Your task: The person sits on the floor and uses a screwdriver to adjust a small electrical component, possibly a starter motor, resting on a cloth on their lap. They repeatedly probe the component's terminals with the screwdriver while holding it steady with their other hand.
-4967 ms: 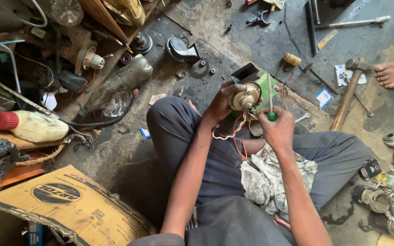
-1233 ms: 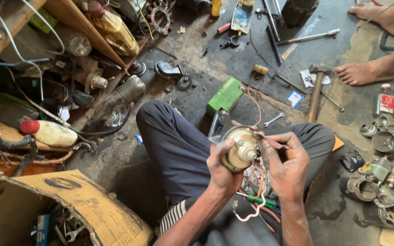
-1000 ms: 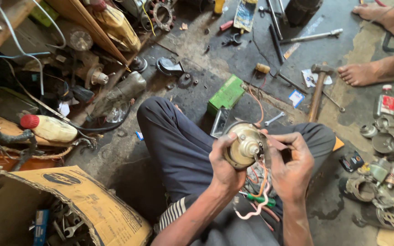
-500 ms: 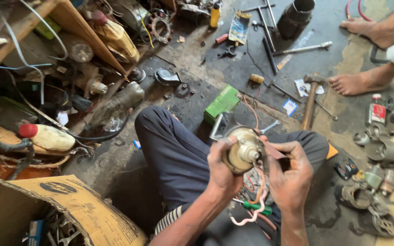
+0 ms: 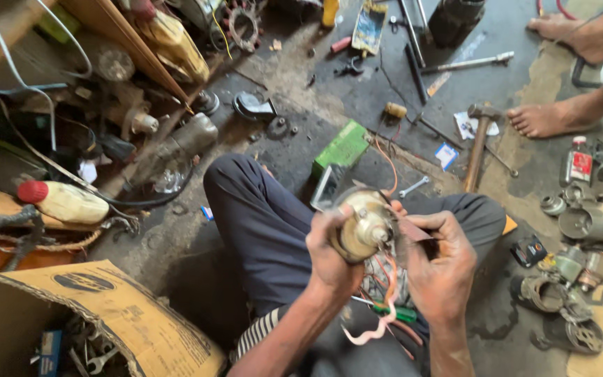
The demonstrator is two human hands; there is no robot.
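One round, dull brass-coloured motor part [image 5: 366, 225] sits over the person's lap, gripped between both hands above the dark trousers [image 5: 259, 223]. Its metal shell looks worn and greasy, drum-shaped, with a short stub at its centre; that stub, and so the long axis, points toward the right hand. The left hand [image 5: 329, 255] wraps closed around the drum's rear and side. The right hand [image 5: 441, 269] is curled partly shut at the stub end, fingers pinching a small dark flat piece [image 5: 413, 230] against the part; what that piece is cannot be told. Thin orange and pink wires [image 5: 378, 314] hang limp from the drum down to the lap, where a green-handled screwdriver [image 5: 396, 312] lies.

On the oily concrete floor [image 5: 301, 146] just beyond the knees lies a green rectangular box [image 5: 343, 146], with a small wrench [image 5: 413, 186] beside it. A wooden-handled hammer [image 5: 477, 143] rests farther out, near another person's bare foot [image 5: 549, 119]. Grey metal housings [image 5: 587, 220] cluster at the floor's right edge. A torn cardboard box [image 5: 106, 314] stands at the lower left corner, a white bottle with a red cap [image 5: 64, 201] above it.
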